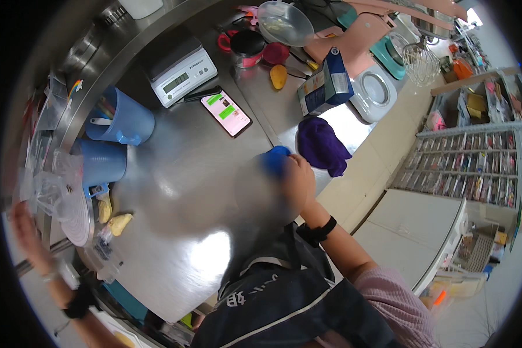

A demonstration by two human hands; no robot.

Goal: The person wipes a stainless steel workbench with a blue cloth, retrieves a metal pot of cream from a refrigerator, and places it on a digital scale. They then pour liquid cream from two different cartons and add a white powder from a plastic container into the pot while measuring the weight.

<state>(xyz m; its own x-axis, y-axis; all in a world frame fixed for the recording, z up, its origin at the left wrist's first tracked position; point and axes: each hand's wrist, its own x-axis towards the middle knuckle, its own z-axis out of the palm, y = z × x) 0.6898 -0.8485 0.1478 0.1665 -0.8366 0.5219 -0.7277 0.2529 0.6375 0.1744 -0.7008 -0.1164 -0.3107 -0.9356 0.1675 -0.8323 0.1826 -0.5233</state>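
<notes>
One right hand (300, 181) gripping blue item (276, 161), left hand (28, 231), grip unclear, pale lettering (236, 300) on dark apron (293, 313)

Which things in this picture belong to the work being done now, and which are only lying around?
Seemingly in use:
right hand
blue cloth-like thing, blurred, held in it
steel tabletop beneath

Apparently just lying about:
phone
white scale
purple cloth
blue box
blue jugs

The left hand is blurred; its part is unclear.
</notes>
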